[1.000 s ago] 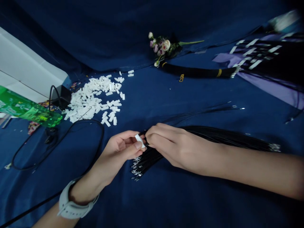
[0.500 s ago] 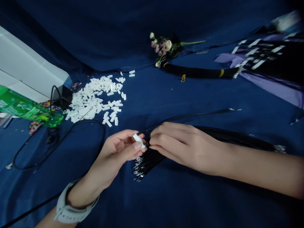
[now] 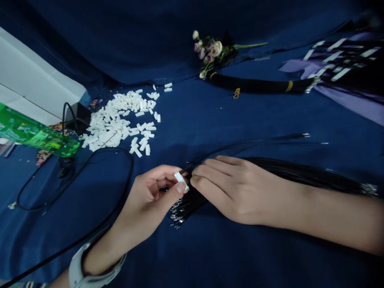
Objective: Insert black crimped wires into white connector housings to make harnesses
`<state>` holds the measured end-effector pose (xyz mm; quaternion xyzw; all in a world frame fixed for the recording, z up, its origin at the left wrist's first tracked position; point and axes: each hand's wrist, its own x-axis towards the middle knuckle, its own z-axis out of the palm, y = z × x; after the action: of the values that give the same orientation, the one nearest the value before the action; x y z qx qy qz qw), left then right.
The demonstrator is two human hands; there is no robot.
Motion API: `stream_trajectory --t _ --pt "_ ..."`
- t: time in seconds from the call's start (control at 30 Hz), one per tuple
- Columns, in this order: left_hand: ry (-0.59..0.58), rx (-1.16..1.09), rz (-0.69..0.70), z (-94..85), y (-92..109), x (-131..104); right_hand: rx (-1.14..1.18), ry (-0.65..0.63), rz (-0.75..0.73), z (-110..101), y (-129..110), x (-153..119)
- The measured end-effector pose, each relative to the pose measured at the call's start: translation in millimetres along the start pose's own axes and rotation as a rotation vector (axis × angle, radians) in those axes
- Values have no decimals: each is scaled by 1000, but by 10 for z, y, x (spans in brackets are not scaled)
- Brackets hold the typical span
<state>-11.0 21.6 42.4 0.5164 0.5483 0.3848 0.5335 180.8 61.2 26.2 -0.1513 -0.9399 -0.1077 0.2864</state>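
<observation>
My left hand (image 3: 159, 194) pinches a small white plastic connector housing (image 3: 181, 181) between thumb and fingers, tilted, with thin black wires (image 3: 255, 141) running from its upper end to the right. Close beside it, my right hand (image 3: 231, 188) is closed, its fingertips gathered at the wires near the housing; the exact wire end in its grip is hidden. Under both hands lies a thick bundle of black wires (image 3: 279, 170), with bare metal terminals (image 3: 177, 214) fanned out at its left end.
A pile of white connector housings (image 3: 111, 124) lies at the left, beside a green bottle (image 3: 39, 132) and a black cable (image 3: 132, 168). Further back are artificial flowers (image 3: 216, 49), a tied black wire bundle (image 3: 255, 85), a yellow rubber band (image 3: 237, 93) and wired connectors on purple cloth (image 3: 303, 67).
The housing and my left hand have shifted slightly right, and the housing's face shows more plainly. Loose wire ends at the right have spread and moved further right. The camera view has shifted a little.
</observation>
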Motion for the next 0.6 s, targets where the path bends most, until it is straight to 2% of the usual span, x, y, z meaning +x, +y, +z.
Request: stream_trajectory --t 0.33,0.47,0.6 --pt "3 -1 3 28 12 -3 101 -14 53 -4 -3 -5" --pt "16 45 92 -38 36 20 116 -42 100 -92 49 33" --pt "69 112 205 -122 69 62 -31 -149 102 -219 130 79"
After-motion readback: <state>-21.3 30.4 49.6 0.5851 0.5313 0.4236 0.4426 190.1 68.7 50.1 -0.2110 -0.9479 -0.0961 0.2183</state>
